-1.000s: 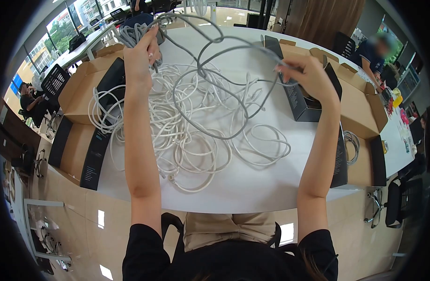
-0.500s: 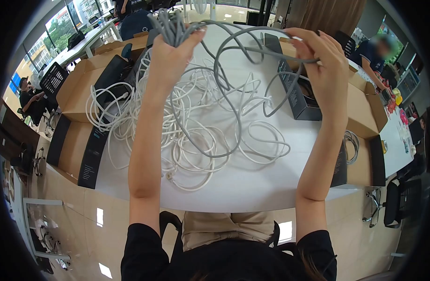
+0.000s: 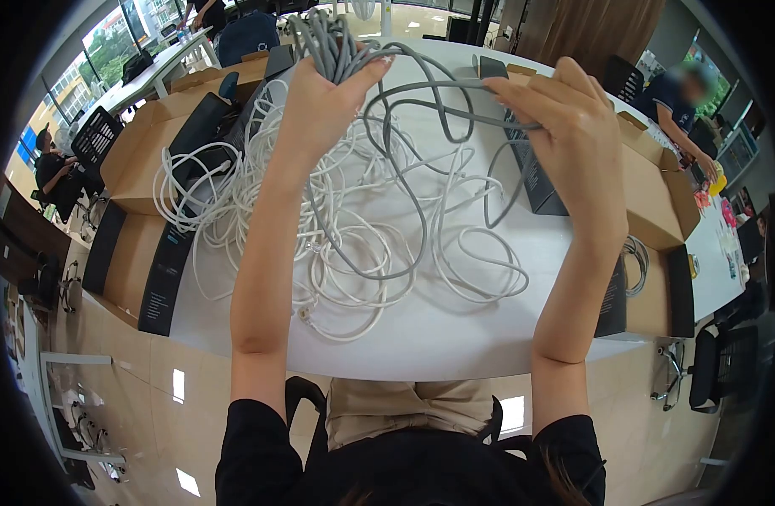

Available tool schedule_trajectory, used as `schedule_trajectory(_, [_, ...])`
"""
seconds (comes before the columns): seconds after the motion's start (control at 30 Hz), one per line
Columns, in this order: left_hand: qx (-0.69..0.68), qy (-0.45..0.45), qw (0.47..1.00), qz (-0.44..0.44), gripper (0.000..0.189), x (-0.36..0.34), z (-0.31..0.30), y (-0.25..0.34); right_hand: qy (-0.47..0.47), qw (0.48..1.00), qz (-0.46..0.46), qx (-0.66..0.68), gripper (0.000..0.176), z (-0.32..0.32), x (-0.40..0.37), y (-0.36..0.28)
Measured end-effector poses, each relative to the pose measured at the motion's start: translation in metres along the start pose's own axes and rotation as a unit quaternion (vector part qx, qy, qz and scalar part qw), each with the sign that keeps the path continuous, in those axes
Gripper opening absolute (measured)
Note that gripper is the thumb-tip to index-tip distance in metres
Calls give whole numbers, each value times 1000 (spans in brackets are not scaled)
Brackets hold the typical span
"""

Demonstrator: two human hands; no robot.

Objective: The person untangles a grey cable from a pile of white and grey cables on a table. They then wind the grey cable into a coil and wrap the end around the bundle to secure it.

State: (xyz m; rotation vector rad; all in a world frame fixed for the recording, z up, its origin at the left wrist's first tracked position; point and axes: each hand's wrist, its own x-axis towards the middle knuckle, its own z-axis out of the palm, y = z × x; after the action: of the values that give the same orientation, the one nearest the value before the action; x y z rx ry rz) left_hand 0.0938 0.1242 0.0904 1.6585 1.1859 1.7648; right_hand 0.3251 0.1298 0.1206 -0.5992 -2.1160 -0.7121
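Observation:
My left hand (image 3: pixel 324 105) is closed round a gathered bundle of grey cable (image 3: pixel 330 46), raised above the far half of the table. Loose grey loops run from that bundle across to my right hand (image 3: pixel 564 114), whose fingers pinch two strands of the same cable. More grey loops hang down between the hands and rest over the white cables. Those white cables (image 3: pixel 353 244) lie in a large tangled pile on the table, mostly under and beside my left forearm. A white plug (image 3: pixel 306 315) shows near the front of the pile.
An open cardboard box (image 3: pixel 121 261) stands at the left table edge. Another open box (image 3: pixel 657 287) at the right holds a coiled grey cable (image 3: pixel 636 266). A black box (image 3: pixel 543 190) stands behind my right hand. A person (image 3: pixel 678 105) works at a table on the right; another sits far left.
My right hand has moved left, closer to my left hand, still holding grey cable. My left hand has shifted slightly right with the bundle. The hanging grey loops have swung a little.

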Motion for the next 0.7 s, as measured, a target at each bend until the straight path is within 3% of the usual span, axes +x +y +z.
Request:
schedule_trajectory(0.2, [55,5,998,21,24,-8,6,5,-40,998,-45,7,25,7,2,-20])
schedule_trajectory(0.33, [-3,43,998,37,20,-6,9,4,-79,995,-61,31,7,16,3,-45])
schedule_trajectory(0.37, [-21,52,998,30,18,-6,8,6,-126,990,-56,40,8,19,4,-55])
schedule_trajectory(0.5, [-80,121,989,22,10,1,-11,7,-208,958,16,196,44,24,-3,-66])
schedule_trajectory(0.6, [-149,164,974,43,7,16,-39,-7,-25,941,13,337,51,19,2,-35])
schedule_trajectory(0.7, [-187,201,961,41,21,23,-58,-10,-15,950,43,309,52,-5,3,-4])
